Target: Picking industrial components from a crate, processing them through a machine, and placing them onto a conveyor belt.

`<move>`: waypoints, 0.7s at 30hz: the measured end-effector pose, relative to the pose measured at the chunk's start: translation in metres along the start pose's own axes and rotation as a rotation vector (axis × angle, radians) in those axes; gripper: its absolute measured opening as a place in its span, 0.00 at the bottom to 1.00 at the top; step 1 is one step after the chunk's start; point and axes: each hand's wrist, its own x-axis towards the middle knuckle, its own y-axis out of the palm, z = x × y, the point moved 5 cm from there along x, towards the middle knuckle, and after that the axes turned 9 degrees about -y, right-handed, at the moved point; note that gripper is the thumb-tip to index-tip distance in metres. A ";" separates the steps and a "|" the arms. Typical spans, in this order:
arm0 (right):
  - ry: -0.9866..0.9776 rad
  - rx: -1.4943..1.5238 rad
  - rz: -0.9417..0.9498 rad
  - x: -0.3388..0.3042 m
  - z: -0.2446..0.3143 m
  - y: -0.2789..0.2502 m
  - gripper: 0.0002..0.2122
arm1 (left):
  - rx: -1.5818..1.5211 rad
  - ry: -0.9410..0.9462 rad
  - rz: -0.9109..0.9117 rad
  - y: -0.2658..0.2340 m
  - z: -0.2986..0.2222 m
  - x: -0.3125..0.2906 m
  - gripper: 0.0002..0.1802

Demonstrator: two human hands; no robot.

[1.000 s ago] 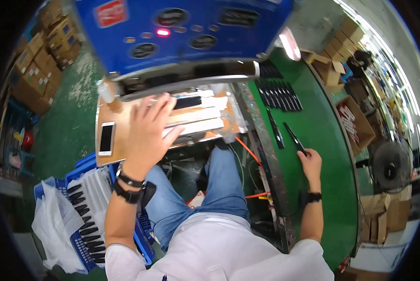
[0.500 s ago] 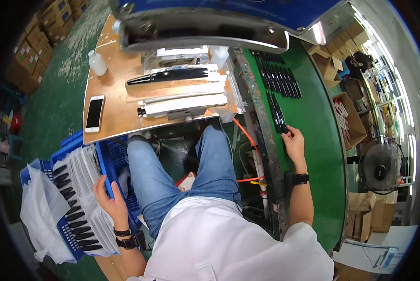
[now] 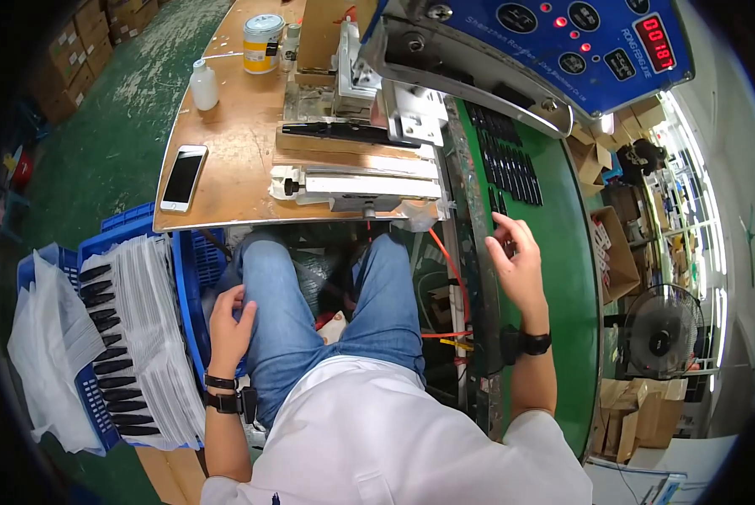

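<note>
My right hand [image 3: 519, 265] is held over the green conveyor belt [image 3: 567, 337], thumb apart from the loosely bent fingers, with nothing visible in it. Just past its fingertips show the far ends of two long, glossy black parts [image 3: 496, 200]; the hand covers the rest. Farther up the belt, several similar black parts [image 3: 512, 172] lie side by side in rows. My left hand [image 3: 231, 330] is open beside my left thigh, near the blue crate's edge, and holds nothing. On the bench fixture, another long black part [image 3: 348, 132] lies crosswise under the machine.
A blue machine head [image 3: 554, 46] overhangs the bench [image 3: 226, 189]. A phone [image 3: 184, 178], a white bottle [image 3: 203, 86] and a yellow-white can [image 3: 262, 46] stand or lie there. At left, a blue crate [image 3: 184, 295] holds black parts in white sleeves [image 3: 146, 320]. A fan [image 3: 664, 337] stands right.
My left hand has moved from over the crate toward my thigh. My right hand has let go of the black part and now hovers over the pair. The whole view has shifted.
</note>
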 end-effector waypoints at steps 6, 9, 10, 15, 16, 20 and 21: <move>-0.130 0.123 0.044 0.045 0.046 0.022 0.18 | 0.283 0.048 0.050 0.014 -0.033 -0.002 0.39; -0.176 0.239 0.010 0.068 0.053 0.035 0.17 | 0.391 0.044 0.040 0.029 -0.041 -0.010 0.57; -0.187 0.313 -0.009 0.077 0.055 0.040 0.17 | 0.394 0.048 0.032 0.036 -0.041 -0.012 0.57; -0.191 0.396 0.012 0.115 0.067 0.049 0.17 | 0.567 0.053 -0.003 0.058 -0.036 -0.018 0.68; -0.194 0.396 0.007 0.122 0.067 0.050 0.17 | 0.561 0.059 0.001 0.060 -0.036 -0.018 0.68; -0.069 0.435 0.154 0.150 0.062 0.067 0.16 | 0.577 0.072 0.003 0.061 -0.036 -0.014 0.69; -0.178 0.321 0.199 0.158 0.070 0.070 0.16 | 0.588 0.073 0.002 0.061 -0.036 -0.014 0.69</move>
